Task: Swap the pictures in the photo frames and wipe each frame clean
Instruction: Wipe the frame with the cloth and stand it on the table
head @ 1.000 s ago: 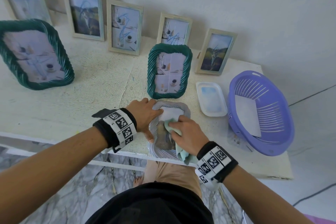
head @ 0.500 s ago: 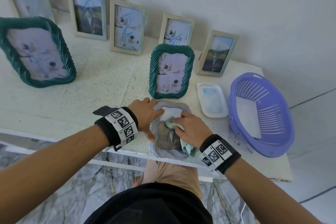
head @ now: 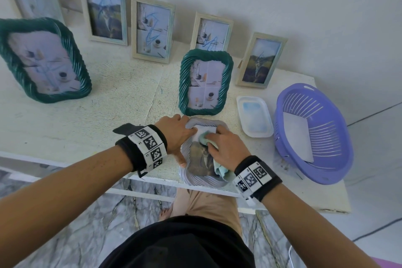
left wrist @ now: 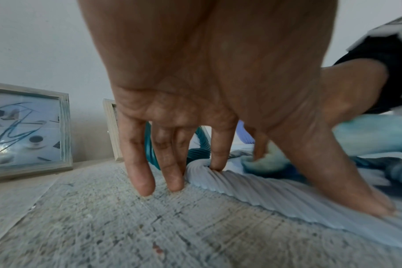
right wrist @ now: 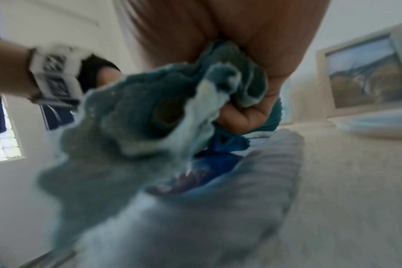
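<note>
The left hand rests with straight, spread fingers on the left rim of the grey frame, thumb pressing the ribbed edge and fingertips touching the desk beside it. The right hand has its fingers curled round a bunched pale-green cloth and presses it onto the frame's glass. The grey frame lies flat, face up, at the desk's front edge, between both hands.

Just behind it a small green frame stands upright. A large green frame stands well to the left. Five pale wooden frames lean along the wall; blue scribbles mark several of their glass fronts. A white tray lies right of the grey frame, and a purple basket holding a white sheet sits beyond it.

Both wrists carry black bands with square black-and-white code markers. No brand or legible writing can be made out.
</note>
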The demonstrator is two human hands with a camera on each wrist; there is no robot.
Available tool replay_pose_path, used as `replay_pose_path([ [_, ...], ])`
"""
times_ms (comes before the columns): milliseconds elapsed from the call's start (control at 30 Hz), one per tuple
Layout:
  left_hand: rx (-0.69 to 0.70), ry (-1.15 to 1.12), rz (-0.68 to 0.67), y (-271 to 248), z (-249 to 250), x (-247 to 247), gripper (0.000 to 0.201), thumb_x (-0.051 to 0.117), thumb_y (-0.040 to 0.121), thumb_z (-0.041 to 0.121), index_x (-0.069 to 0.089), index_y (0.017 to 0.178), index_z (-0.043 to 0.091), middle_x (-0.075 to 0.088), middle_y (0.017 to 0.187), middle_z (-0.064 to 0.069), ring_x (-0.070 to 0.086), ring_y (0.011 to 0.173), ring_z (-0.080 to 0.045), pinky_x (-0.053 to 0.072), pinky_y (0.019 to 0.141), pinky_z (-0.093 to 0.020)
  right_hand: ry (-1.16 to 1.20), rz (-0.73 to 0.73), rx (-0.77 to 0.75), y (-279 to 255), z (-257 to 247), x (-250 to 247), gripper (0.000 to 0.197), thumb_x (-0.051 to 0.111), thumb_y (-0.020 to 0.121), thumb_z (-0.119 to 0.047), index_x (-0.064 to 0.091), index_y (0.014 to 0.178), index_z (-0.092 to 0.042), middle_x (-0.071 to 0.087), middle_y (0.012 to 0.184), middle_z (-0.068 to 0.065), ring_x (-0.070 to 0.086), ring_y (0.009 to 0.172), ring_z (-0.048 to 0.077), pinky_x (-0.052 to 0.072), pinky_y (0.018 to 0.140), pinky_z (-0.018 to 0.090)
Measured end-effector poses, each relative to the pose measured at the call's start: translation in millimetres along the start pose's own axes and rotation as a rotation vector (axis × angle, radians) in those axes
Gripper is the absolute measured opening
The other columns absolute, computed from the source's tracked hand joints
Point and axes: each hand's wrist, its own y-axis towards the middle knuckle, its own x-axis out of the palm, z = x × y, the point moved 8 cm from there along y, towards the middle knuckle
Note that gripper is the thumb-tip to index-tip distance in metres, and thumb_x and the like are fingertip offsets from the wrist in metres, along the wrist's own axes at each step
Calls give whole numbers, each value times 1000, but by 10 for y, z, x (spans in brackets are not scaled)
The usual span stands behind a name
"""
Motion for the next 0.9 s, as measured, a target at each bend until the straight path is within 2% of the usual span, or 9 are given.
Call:
replay_pose_path([
  [167, 10, 3, -3, 11, 2, 14, 105, 67, 59, 80, 32, 143, 26, 36, 142, -8, 43, 122, -27, 45, 85, -40, 36, -131, -93, -255, -89, 135, 35, 51, 94, -26, 62, 127, -24, 51, 106, 6, 59, 90, 28, 46, 75, 34],
  [233, 10, 2, -5, 5, 1, 7, 105, 66, 59, 80, 32, 143, 27, 36, 142, -9, 42, 122, -28, 45, 86, -40, -30, -79, -41, -150, 63, 44, 34, 49, 96, -28, 61, 127, -25, 50, 106, 6, 61, 85, 30, 47, 70, 33],
  [333, 7, 9, -3, -1, 6, 2, 104, 67, 59, 80, 35, 141, 26, 37, 141, -9, 44, 121, -28, 46, 85, -40, -64, 22, 38, -59, 142, -39, 34, 48, 95, -28, 60, 126, -22, 51, 111, 9, 62, 85, 35, 50, 69, 37],
  [400, 5, 12, -3, -5, 11, -3, 102, 68, 58, 79, 37, 139, 24, 39, 139, -8, 45, 120, -27, 47, 85, -40, -36, -34, 5, -140, 4, 67, 34, 49, 94, -28, 60, 126, -23, 51, 110, 7, 61, 85, 33, 47, 67, 34],
  [500, 7, 23, -1, 1, 17, -14, 101, 69, 59, 78, 37, 138, 24, 39, 139, -8, 45, 120, -27, 46, 85, -39, -35, -144, -76, -293, -87, 129, 35, 50, 94, -31, 59, 128, -31, 51, 109, 2, 60, 87, 27, 46, 70, 33],
  [567, 8, 22, 2, 0, 15, -8, 102, 68, 59, 79, 36, 139, 24, 38, 141, -8, 45, 121, -27, 47, 86, -40, -123, -110, -65, -210, 49, 18, 34, 47, 96, -33, 58, 128, -34, 52, 108, 2, 62, 84, 27, 46, 67, 32],
  [700, 0, 24, -2, -5, 14, -12, 101, 68, 59, 79, 39, 137, 23, 40, 139, -9, 46, 119, -27, 46, 84, -39, -155, 8, 44, -92, 204, -75, 34, 47, 96, -30, 59, 126, -22, 52, 113, 8, 63, 83, 33, 47, 65, 35],
  [800, 2, 27, -10, 6, 26, -15, 101, 68, 58, 79, 39, 136, 22, 41, 138, -9, 47, 118, -27, 46, 85, -39, -41, -84, -22, -251, 36, 93, 34, 50, 95, -28, 61, 126, -23, 53, 110, 6, 61, 85, 31, 49, 70, 36],
  [900, 2, 34, -10, 7, 22, -9, 103, 67, 59, 80, 36, 139, 23, 39, 140, -9, 45, 120, -28, 46, 85, -40, -102, -132, -49, -283, 122, 54, 34, 49, 95, -33, 60, 126, -32, 54, 110, 2, 62, 87, 28, 46, 68, 34],
])
